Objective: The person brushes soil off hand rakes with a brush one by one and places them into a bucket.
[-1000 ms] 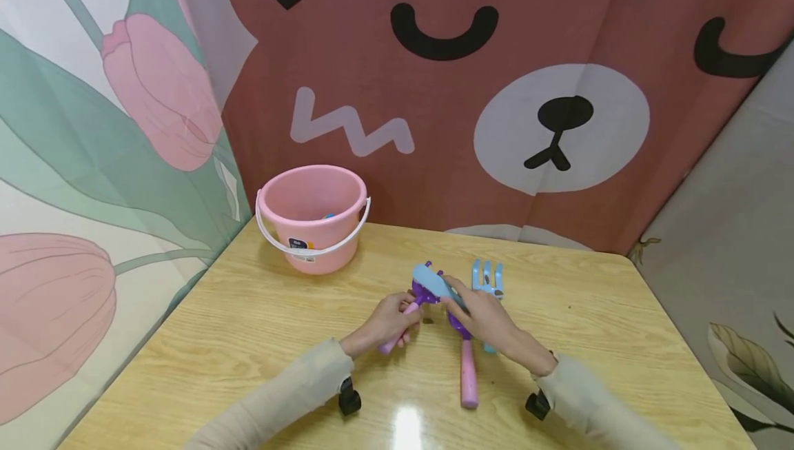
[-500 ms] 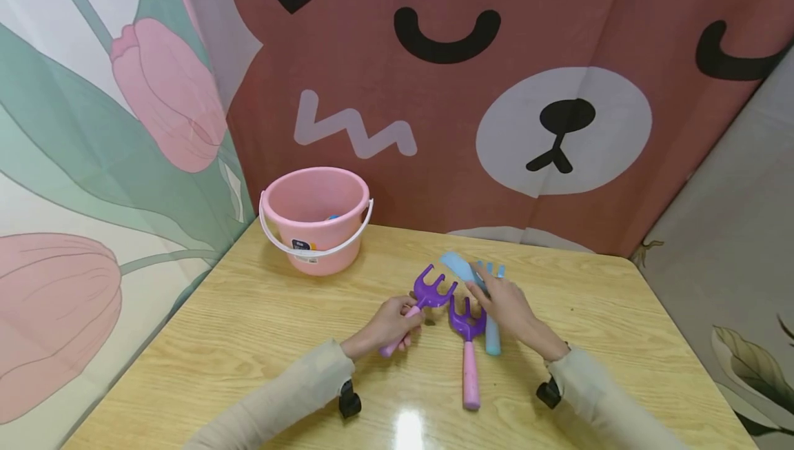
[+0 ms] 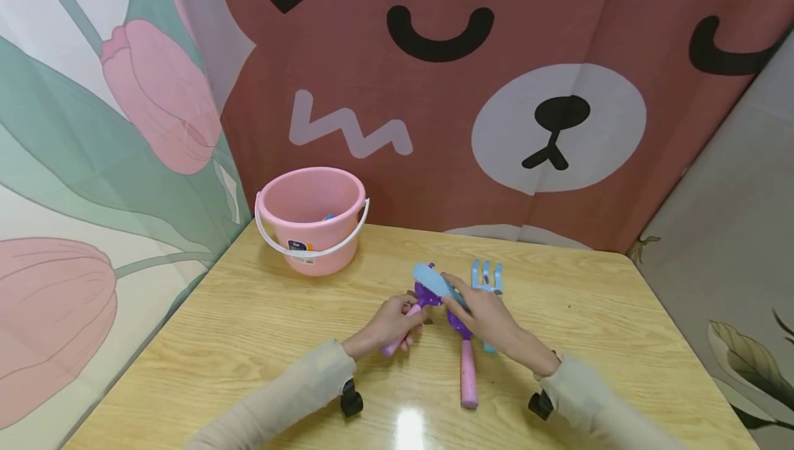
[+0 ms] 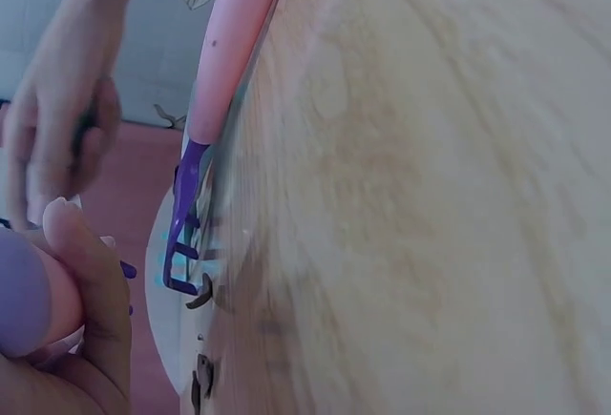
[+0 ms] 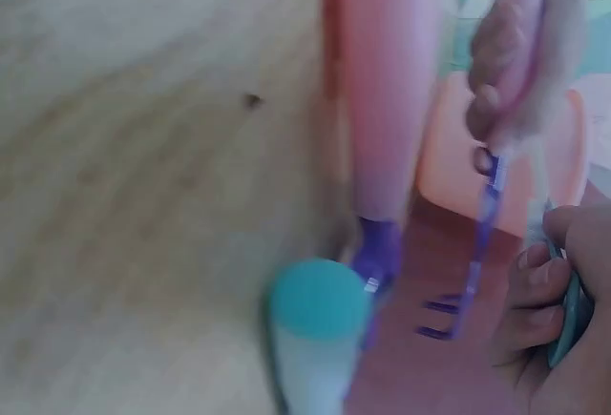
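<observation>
My left hand [image 3: 392,324] grips the pink handle of a purple-headed toy garden fork [image 3: 426,294], prongs pointing away. In my right hand [image 3: 490,312] is a flat light blue piece [image 3: 434,280] with a darker blue-green part, pinched between thumb and fingers; its kind is unclear. Its pale end overlaps the fork's head in the head view, hiding much of the prongs. A second purple toy fork with a pink handle [image 3: 469,374] lies on the table below my right hand. Beside it lies a light blue toy fork [image 3: 486,278], partly hidden by that hand.
A pink bucket [image 3: 313,229] with a white handle stands at the back left, something blue inside. Small brown bits [image 4: 202,293] lie on the wooden table [image 3: 279,340] near the forks. Printed cloths [image 3: 434,126] hang behind the table and at both sides.
My right hand moved the light blue piece right, off the held fork's head, then back left over it. My left hand keeps its grip on that fork in nearly the same place.
</observation>
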`<state>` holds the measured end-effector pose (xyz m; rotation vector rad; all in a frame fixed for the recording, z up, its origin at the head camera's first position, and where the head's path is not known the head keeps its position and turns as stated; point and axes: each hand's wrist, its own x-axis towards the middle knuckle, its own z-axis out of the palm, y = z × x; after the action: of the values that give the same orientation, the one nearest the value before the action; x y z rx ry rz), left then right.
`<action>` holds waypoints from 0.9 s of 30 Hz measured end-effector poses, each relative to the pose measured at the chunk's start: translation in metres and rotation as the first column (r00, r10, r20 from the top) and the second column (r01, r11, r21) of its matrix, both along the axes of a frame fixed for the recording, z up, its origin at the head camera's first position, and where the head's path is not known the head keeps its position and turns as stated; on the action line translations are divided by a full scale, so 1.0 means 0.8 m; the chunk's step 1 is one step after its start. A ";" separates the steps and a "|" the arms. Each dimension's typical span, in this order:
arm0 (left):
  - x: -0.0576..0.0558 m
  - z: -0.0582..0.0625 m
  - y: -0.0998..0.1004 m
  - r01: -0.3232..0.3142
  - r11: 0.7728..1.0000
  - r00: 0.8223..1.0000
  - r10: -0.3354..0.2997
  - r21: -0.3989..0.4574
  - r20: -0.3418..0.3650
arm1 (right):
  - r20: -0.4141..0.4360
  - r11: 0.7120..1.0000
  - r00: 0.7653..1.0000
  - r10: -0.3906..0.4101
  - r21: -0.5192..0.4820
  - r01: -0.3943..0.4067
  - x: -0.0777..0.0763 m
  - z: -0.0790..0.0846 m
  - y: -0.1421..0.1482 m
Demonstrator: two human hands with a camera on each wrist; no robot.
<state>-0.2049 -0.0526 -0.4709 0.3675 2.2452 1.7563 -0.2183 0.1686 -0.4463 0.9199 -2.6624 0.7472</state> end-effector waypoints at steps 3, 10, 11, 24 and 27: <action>0.000 0.002 0.001 0.009 1.000 1.000 -0.009 -0.010 -0.009 | 0.036 1.000 0.999 -0.003 0.011 0.002 -0.003 -0.011 0.000; 0.004 0.000 0.001 -0.008 0.999 1.000 0.008 -0.038 0.005 | 0.056 0.995 0.994 -0.089 0.041 0.086 -0.016 -0.018 0.014; 0.004 0.000 0.000 -0.009 0.999 1.000 0.010 -0.040 0.007 | 0.057 0.992 0.992 -0.115 0.055 0.112 -0.018 -0.017 0.017; -0.001 -0.002 -0.007 -0.030 0.998 0.999 0.028 -0.057 -0.034 | 0.065 0.979 0.977 -0.202 0.043 0.199 -0.028 -0.011 0.035; -0.003 -0.003 -0.011 -0.053 0.993 0.997 0.047 -0.106 -0.060 | 0.066 0.980 0.978 -0.199 0.036 0.197 -0.026 -0.011 0.038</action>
<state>-0.2069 -0.0611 -0.4731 0.3461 2.3967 1.6600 -0.2388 0.1991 -0.4550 0.6332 -2.7798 0.7068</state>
